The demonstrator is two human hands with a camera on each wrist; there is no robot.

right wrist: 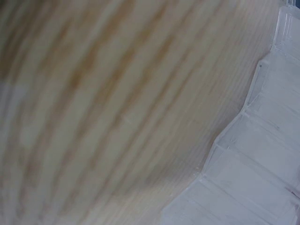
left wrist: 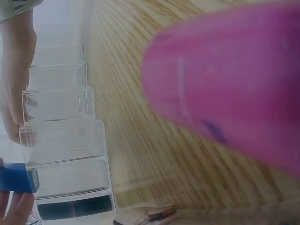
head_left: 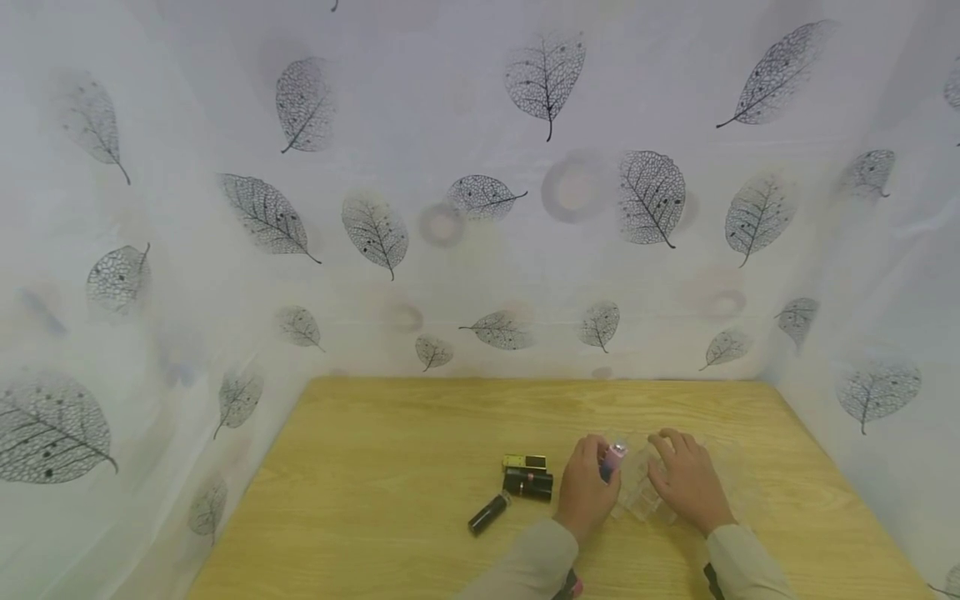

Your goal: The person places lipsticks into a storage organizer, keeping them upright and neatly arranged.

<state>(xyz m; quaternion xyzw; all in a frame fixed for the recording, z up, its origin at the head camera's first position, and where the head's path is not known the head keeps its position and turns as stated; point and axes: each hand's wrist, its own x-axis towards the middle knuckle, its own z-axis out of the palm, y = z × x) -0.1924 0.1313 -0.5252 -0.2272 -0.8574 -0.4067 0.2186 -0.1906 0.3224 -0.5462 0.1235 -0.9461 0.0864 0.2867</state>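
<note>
On the surface [head_left: 375, 467] before you, tubes [head_left: 528, 483] lie left of your left fingers [head_left: 595, 442]; the rack [left wrist: 70, 140] stands right.

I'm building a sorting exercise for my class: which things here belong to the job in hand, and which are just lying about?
In the job:
pink-blue tube, held in the left hand
clear organizer, right hand at it

Lying about (untouched, though perhaps awaiting their turn):
thin black tube
thick black tube
gold-black tube

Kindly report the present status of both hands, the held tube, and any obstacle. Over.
Left hand gripping blue-and-pink tube. Right hand at clear organizer, grip unclear. No obstacle seen between tube and organizer.
</note>
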